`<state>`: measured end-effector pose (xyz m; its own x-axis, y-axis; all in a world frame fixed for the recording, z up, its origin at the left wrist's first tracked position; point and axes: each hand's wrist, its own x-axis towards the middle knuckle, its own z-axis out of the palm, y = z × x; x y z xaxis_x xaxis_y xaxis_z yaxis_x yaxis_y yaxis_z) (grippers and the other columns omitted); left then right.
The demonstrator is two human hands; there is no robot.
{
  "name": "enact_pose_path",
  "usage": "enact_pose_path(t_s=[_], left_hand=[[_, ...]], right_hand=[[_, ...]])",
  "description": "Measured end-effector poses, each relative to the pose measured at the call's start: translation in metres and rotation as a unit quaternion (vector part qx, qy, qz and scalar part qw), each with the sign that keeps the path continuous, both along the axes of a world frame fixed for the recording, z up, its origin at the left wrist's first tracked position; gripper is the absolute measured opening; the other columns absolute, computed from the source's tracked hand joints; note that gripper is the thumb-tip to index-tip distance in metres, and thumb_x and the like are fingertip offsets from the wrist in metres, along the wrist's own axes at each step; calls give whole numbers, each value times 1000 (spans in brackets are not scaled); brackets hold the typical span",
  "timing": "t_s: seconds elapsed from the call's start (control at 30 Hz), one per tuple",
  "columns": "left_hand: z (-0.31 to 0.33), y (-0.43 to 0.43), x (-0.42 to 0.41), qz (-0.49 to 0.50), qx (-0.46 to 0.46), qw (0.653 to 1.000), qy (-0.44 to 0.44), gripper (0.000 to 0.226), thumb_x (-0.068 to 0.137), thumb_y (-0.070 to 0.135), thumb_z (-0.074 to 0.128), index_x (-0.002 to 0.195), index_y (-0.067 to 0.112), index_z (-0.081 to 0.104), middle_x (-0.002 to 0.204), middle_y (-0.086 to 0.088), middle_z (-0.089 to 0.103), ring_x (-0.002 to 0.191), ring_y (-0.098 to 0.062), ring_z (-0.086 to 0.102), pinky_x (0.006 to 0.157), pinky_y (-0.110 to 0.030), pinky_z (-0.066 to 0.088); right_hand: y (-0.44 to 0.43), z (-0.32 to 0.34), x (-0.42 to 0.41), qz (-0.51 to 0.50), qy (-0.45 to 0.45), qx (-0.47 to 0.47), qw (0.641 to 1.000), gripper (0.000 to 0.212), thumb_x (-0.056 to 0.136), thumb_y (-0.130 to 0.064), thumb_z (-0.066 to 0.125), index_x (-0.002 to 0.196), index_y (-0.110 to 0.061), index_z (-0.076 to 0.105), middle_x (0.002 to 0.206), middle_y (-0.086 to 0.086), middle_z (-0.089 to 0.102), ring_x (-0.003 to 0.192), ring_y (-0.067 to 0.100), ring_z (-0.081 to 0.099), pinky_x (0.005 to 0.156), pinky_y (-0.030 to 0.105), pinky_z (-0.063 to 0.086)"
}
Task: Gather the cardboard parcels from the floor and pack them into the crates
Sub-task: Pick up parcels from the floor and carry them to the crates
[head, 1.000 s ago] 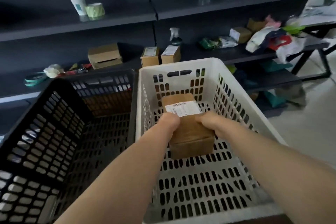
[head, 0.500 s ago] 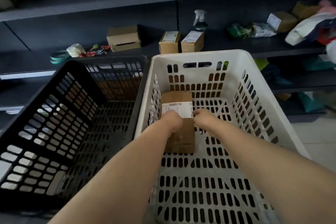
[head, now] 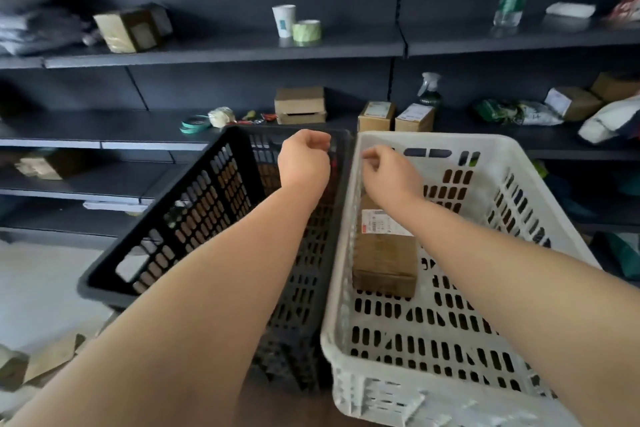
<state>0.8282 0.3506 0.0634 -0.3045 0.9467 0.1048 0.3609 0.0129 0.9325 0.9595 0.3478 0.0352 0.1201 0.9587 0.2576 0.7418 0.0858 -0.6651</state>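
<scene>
One parcel lies in the white crate.
The left hand and right hand hover loosely curled, holding nothing.

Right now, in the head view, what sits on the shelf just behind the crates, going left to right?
Teal tape roll, white wad, stacked brown boxes, small labelled box, second small labelled box, green and white bags, larger labelled box. Spray bottle left out: it overlaps the second small labelled box.

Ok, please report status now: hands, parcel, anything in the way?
Left hand and right hand hold nothing, fingers loose. Parcel lies flat in white crate. Nothing seen in the way.
</scene>
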Motion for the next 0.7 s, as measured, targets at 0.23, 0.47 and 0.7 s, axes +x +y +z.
enact_pose_path(t_s=[0.23, 0.47, 0.7], left_hand=[[21, -83, -147, 98, 45, 994, 8, 46, 81, -7, 40, 98, 24, 70, 100, 7, 72, 99, -13, 66, 89, -29, 53], [11, -201, -327, 221, -9, 975, 34, 44, 82, -6, 39, 94, 25, 68, 98, 5, 70, 85, -11, 63, 63, -19, 43], [-26, -299, -463, 322, -64, 944, 13, 37, 91, -3, 45, 82, 26, 67, 99, -1, 67, 89, -16, 61, 71, -28, 49]], right_hand=[[-58, 30, -145, 83, -34, 25, 996, 24, 98, -28, 44, 112, -35, 62, 113, -9, 67, 100, 16, 63, 73, 29, 51], [-134, 26, -308, 205, -73, -36, 975, 27, 98, -21, 40, 109, -34, 61, 115, -7, 65, 100, 19, 61, 69, 29, 44], [-202, -8, -440, 304, -111, -59, 944, 28, 97, -18, 41, 115, -29, 60, 113, -4, 65, 97, 23, 59, 71, 33, 46]])
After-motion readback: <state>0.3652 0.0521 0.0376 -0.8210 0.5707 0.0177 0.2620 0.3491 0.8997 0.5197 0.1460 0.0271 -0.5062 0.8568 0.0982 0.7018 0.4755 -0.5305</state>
